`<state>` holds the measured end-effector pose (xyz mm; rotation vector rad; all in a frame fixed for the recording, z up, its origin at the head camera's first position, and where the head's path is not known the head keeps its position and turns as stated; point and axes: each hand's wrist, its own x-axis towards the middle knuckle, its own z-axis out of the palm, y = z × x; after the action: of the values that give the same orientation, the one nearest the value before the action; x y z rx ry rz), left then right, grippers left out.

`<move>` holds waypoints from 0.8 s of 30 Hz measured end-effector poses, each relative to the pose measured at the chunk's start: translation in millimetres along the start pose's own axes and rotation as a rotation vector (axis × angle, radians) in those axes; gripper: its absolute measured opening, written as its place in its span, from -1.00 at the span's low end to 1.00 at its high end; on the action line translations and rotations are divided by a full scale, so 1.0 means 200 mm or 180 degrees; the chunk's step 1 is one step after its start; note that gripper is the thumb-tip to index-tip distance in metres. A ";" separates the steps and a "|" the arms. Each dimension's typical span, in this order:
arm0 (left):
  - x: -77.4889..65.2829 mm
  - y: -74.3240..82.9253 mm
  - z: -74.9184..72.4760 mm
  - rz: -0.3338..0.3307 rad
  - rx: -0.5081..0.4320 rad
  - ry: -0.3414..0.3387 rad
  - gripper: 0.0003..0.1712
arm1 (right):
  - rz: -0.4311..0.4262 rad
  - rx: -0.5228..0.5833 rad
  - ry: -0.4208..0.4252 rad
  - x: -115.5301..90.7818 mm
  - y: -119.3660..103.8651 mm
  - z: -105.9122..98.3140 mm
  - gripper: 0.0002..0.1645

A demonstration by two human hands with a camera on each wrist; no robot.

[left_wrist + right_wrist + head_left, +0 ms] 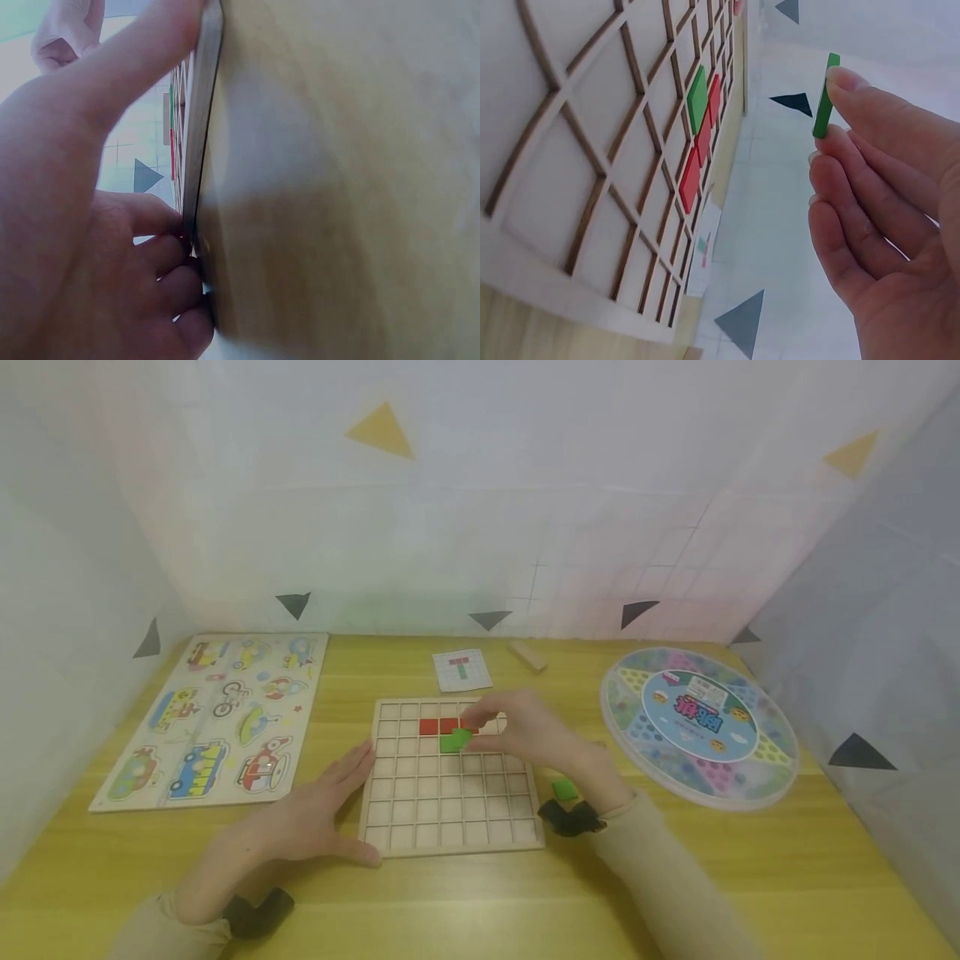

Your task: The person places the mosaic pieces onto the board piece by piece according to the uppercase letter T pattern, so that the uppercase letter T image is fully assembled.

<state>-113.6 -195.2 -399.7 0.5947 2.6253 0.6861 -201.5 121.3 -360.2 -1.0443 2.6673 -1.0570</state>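
A wooden grid board [416, 835] lies in front of me. In one of its upper rows sits a line of red square tiles [429, 727], with a green tile [697, 99] in the cell below the middle one. My right hand [528, 731] pinches another green tile [826, 97] between thumb and fingertips, held above the board near the placed green one. My left hand [307, 818] rests against the board's left edge, thumb at the near corner and fingers further up the side. One more green tile [564, 789] lies on the table by the right wrist.
A printed card [462, 670] with a red and green T pattern lies behind the board, beside a small wooden block [527, 656]. To the left is a vehicle picture puzzle [225, 777]; to the right, a round game board [697, 727]. White sheeting with triangles encloses the table.
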 end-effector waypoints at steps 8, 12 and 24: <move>0.01 -0.01 0.01 0.0036 -0.0009 0.0015 0.57 | 0.0158 0.0029 -0.0133 0.01 0.01 0.04 -0.59; 0.01 -0.02 0.02 0.0038 0.0012 0.0045 0.58 | 0.0030 0.0006 -0.0121 0.02 0.02 0.06 -0.60; 0.01 -0.02 0.01 0.0010 -0.0023 0.0018 0.58 | -0.0282 0.0078 -0.0011 0.05 0.02 0.13 -0.66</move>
<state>-115.1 -195.9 -404.1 0.5957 2.6266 0.6989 -202.7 103.0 -381.1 -1.1683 2.6205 -1.0992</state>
